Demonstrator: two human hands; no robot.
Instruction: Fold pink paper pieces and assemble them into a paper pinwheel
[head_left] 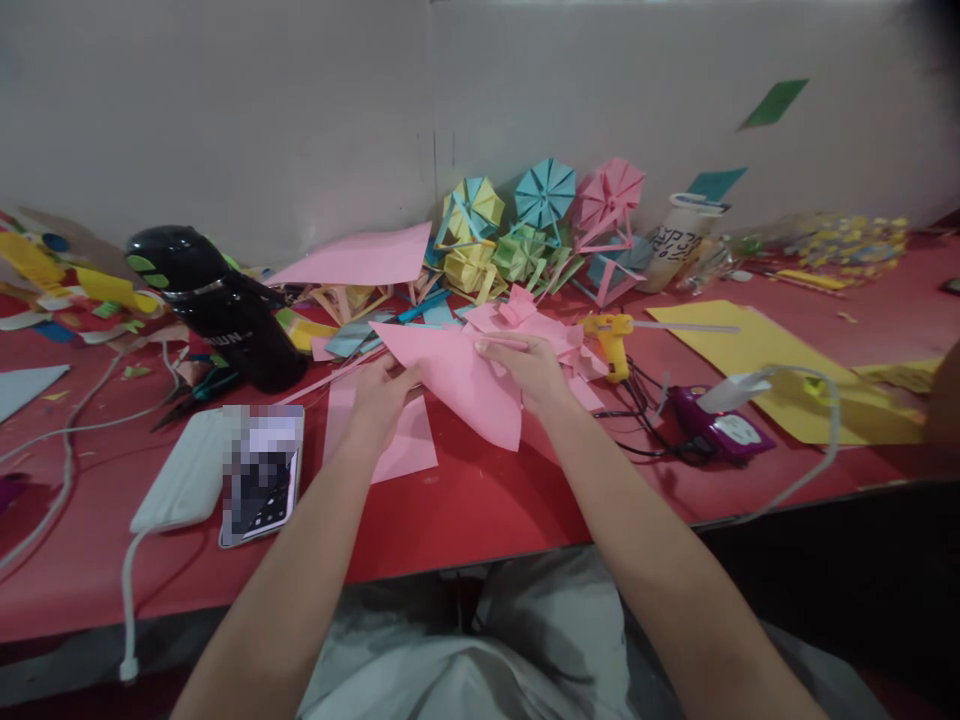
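Observation:
Between my hands a sheet of pink paper (461,375) is raised above the table, bent in a curve. My left hand (382,395) pinches its left side, thumb on top. My right hand (529,365) grips the upper right edge, fingers pressed together. Another pink sheet (405,440) lies flat beneath, partly covered by my left hand. Behind the held sheet is a heap of folded pink paper pieces (517,315). A yellow glue gun (615,345) with a clear glue stick rests just right of that heap.
Folded paper wheels (545,190) line the wall. Left are a black bottle (225,310), a phone (262,480) and a white power bank (184,470) with a cable. A purple power strip (720,425) and yellow paper sheets (795,370) lie on the right of the red table (480,520).

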